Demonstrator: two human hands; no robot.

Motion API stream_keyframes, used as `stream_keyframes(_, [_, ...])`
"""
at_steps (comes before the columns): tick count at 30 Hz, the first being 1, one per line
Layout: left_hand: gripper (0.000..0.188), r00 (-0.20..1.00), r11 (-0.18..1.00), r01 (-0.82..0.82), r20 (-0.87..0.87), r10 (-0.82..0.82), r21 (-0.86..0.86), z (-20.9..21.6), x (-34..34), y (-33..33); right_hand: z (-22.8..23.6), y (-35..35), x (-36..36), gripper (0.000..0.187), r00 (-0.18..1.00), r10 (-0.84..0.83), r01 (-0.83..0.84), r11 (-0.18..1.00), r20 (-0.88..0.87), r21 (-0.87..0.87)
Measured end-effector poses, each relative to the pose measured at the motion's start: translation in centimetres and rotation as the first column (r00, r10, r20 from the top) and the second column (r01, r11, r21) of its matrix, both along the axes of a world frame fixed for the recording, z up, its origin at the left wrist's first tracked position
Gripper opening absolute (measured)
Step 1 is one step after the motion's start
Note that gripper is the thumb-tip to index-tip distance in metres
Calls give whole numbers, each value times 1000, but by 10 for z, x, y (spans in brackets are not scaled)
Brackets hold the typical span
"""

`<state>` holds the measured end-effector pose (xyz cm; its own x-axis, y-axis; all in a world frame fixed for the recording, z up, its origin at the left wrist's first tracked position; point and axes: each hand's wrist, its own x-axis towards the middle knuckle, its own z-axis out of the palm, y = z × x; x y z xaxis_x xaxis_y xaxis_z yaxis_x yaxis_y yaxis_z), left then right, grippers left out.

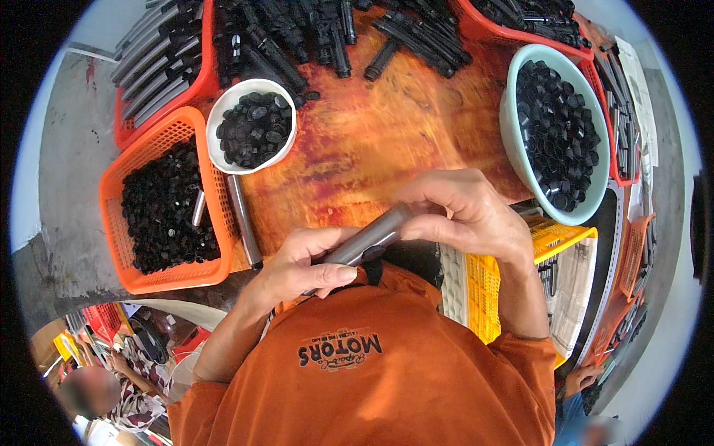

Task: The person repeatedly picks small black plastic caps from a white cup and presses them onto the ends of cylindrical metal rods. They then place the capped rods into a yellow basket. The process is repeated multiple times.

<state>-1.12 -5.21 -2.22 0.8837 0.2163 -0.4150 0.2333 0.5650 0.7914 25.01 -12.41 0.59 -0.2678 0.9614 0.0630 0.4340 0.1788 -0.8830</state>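
Across the front of my body I hold a grey tube [366,239] tilted up to the right, with a dark oval button-like piece on its side. My left hand [306,266] is wrapped round its lower left part, the thumb lying along it. At the upper right end, my right hand [470,214] pinches the tube with thumb and fingers; any small part there is hidden. Another grey tube [242,221] with a black end lies on the table left of my hands, beside an orange basket [113,223] of small black parts.
A white bowl [213,137] of black caps stands beyond the basket. To the right, a pale teal bowl [513,141] holds black rings. Black tubes [327,37] are heaped at the back, between red baskets [205,67]. A yellow crate [483,297] stands below my right forearm. Other people work at both lower sides.
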Motion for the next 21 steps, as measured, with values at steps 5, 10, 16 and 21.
stream_keyframes(5, [58, 975, 926, -16, 201, 98, -377, -10, 5, -4, -5, 14, -6, 98, 986, -151, 163, 967, -75, 194])
stream_keyframes(10, [61, 964, 840, 34, 239, 115, -541, -14, 11, -8, 0, 35, -41, 116, 904, -4, 49, 994, -428, 95])
stream_keyframes(16, [51, 990, 963, -57, 109, 88, -265, -7, 7, -9, -10, 33, -44, 112, 937, 103, -75, 993, -334, 94])
stream_keyframes(21, [45, 997, 746, -64, 74, 20, 663, 3, 15, -8, -18, 25, -48, 104, 942, -51, 41, 998, -332, -37])
